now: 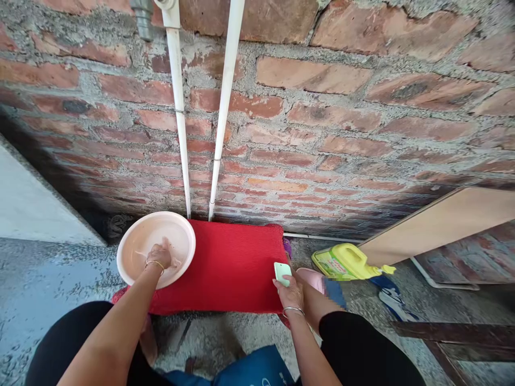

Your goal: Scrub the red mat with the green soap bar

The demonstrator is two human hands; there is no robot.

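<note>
My left hand (pixel 159 255) is down inside a pale pink basin (pixel 124 260), its fingers apart and partly under what looks like clear water. Nothing shows in that hand. The basin stands on the left end of a low surface covered with red cloth (pixel 233 268). At the right end of the cloth, my right hand (pixel 292 292) grips a pale green, flat, rectangular object (pixel 282 272) with rounded corners and a small dark hole near its top. My thumb lies across its face, and its underside is hidden.
Behind the red cloth rises a brick wall (pixel 314 118) with two white pipes (pixel 219 123) running down it. To the right, a yellow-green jug (pixel 341 260) lies near a leaning tan board (pixel 446 225) and a blue slipper (pixel 392 300). A white panel (pixel 40 198) stands at left.
</note>
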